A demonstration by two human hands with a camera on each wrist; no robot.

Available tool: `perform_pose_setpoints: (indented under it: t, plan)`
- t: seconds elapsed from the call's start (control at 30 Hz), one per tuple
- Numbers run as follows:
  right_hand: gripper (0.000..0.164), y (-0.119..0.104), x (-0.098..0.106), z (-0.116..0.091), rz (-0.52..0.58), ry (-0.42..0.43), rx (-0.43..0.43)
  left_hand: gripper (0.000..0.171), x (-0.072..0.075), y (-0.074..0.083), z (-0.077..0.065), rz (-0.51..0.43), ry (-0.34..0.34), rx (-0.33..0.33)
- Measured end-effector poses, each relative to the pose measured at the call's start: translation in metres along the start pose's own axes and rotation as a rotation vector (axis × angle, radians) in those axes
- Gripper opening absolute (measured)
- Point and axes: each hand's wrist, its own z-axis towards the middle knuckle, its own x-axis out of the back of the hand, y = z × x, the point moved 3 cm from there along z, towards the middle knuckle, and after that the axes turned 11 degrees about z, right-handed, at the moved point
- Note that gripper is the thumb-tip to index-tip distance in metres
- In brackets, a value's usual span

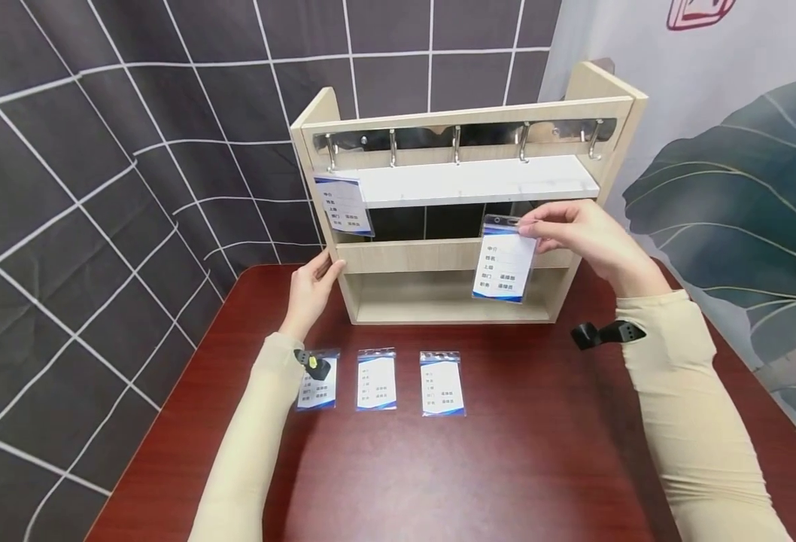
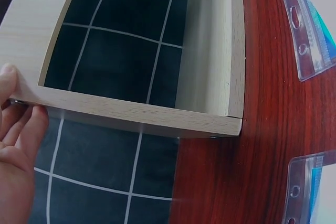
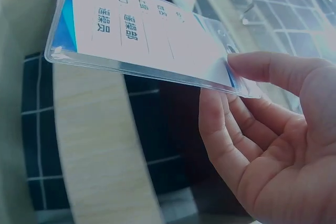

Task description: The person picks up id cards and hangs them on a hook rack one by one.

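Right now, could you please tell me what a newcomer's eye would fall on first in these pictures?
Probably the blue-and-white badge that the right hand pinches by its upper corner, before the wooden rack. Next might come a second badge hanging below the leftmost hook, above the left hand gripping the rack's left side. Three more badges lie in a row on the red-brown table.

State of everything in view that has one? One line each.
Left hand: gripping rack
Rack: standing upright
Right hand: pinching held badge
Held badge: upright, unhung
Hung badge: on leftmost hook
Other four hooks: bare
Three table badges: lying flat
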Motion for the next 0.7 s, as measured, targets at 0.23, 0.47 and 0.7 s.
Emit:
perform_pose_setpoints:
  t: [0.23,0.47,0.7]
  plan:
    - [0.013,-0.024,-0.016,0.010,0.048,-0.029,0.025,0.049,0.004,0.002,0.000,0.021,0.015,-0.001]
    - [0.012,-0.052,-0.040,0.025,0.109,-0.054,0.136,0.048,-0.002,0.003,0.001,0.000,0.019,0.000]
    - [0.011,-0.078,-0.059,0.034,0.095,-0.031,0.225,0.050,-0.010,0.005,0.002,-0.005,-0.018,0.010]
